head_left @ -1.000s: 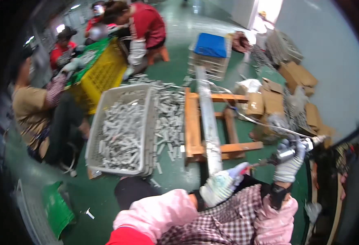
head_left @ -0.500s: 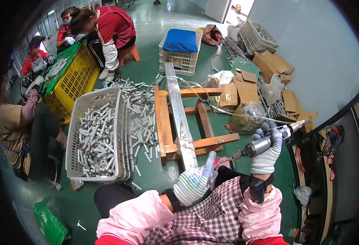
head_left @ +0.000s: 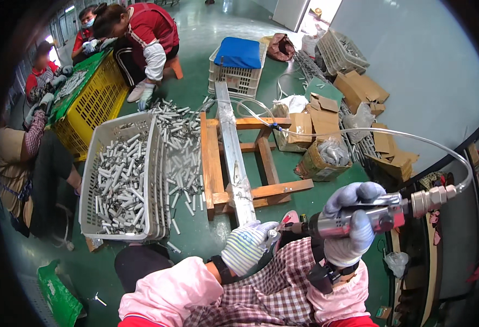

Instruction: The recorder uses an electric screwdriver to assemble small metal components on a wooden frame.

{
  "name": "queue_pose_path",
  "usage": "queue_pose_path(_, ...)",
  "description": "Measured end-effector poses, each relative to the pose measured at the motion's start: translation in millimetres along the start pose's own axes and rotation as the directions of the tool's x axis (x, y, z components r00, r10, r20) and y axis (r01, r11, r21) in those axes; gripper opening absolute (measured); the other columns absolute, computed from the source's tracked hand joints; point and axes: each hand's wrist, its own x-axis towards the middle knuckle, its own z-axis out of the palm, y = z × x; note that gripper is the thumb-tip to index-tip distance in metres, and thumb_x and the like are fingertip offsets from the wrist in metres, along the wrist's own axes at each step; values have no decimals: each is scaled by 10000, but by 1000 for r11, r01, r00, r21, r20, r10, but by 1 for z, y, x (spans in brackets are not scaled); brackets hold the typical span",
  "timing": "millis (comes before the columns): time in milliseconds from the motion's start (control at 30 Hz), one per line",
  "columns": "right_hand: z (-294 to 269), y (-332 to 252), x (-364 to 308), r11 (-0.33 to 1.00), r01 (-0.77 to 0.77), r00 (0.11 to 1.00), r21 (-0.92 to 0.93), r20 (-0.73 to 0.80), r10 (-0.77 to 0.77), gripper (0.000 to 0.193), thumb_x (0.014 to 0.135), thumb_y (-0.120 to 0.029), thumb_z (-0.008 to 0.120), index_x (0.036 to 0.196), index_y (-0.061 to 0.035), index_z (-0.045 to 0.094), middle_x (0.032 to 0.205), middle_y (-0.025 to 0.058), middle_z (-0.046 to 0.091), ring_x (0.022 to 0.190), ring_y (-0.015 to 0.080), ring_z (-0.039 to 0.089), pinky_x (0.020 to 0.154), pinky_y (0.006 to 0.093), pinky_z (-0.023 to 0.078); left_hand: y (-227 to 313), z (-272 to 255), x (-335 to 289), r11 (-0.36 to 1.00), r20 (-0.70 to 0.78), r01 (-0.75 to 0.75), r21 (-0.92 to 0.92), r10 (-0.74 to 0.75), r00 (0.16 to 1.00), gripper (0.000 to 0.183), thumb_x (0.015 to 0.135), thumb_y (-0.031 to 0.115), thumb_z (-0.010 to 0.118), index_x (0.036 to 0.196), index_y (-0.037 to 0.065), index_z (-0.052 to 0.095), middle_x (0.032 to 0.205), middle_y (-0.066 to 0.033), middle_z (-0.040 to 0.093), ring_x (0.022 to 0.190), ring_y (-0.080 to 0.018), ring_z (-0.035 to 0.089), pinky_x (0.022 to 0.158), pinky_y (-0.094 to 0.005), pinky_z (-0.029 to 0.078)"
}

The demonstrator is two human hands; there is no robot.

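Note:
My right hand [head_left: 351, 229], in a pale glove, grips a pneumatic screwdriver [head_left: 359, 218] held level, its tip pointing left; a clear air hose [head_left: 359, 131] arcs away from its rear end. My left hand [head_left: 248, 244], in a striped knit glove, is closed around a small metal part at the tool's tip. Both hands hover over my checked apron, just below the near end of a long metal bar [head_left: 233, 158] that lies on a wooden frame [head_left: 212, 163].
A white basket [head_left: 120, 180] full of short metal tubes stands on the left, with more tubes [head_left: 182, 147] scattered on the green floor. Several people crouch by a yellow crate [head_left: 89, 109]. A blue-topped crate [head_left: 238, 65] and cardboard boxes [head_left: 326, 152] sit beyond.
The view has tilted down and closer. My right hand brought the screwdriver lower and level, and my left hand moved in to meet its tip.

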Motion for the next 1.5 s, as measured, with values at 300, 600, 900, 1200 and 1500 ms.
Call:
queue_pose_path(300, 16, 1, -10, 991, -88, 991, -97, 94, 98, 483, 732, -115, 796, 1101, -61, 489, 945, 125, 603, 834, 229, 629, 728, 370, 559, -2, -8, 2, 999, 75, -14, 44, 11, 997, 272, 812, 193, 639, 1061, 83, 635, 810, -174, 631, 725, -340, 619, 643, -421, 492)
queue_pose_path(600, 26, 2, -10, 966, -162, 981, -202, 73, 180, 520, 682, -123, 821, 1089, -78, 501, 911, 66, 546, 795, 174, 578, 673, 344, 528, -3, -11, 1, 997, 112, -13, 75, 5, 994, 301, 812, 168, 581, 1095, 81, 631, 812, -192, 633, 743, -350, 621, 669, -423, 495)
queue_pose_path(900, 30, 2, -6, 936, -163, 941, -312, 237, 243, 404, 776, 62, 636, 1130, -31, 467, 988, 129, 607, 866, 202, 615, 760, 334, 535, -1, -12, 2, 999, 94, 32, 29, -35, 995, 272, 807, 183, 588, 1050, 81, 653, 823, -204, 634, 764, -366, 620, 692, -427, 499)
queue_pose_path(1200, 37, 6, -5, 907, -169, 937, -385, 221, 269, 328, 748, 78, 623, 1040, -15, 506, 902, 103, 630, 826, 170, 631, 751, 294, 529, -8, -7, 1, 1000, 73, -22, 7, 21, 997, 260, 787, 220, 635, 1017, 101, 657, 829, -198, 652, 811, -383, 623, 812, -417, 512)
queue_pose_path(1500, 24, 7, -4, 938, -154, 907, -311, 331, 259, 325, 759, 58, 616, 1041, -13, 473, 914, 110, 620, 816, 174, 625, 705, 300, 532, -6, -8, 1, 1000, 91, -20, 0, 20, 996, 128, 820, 116, 548, 903, 114, 646, 756, -108, 657, 766, -300, 627, 977, -457, 404)
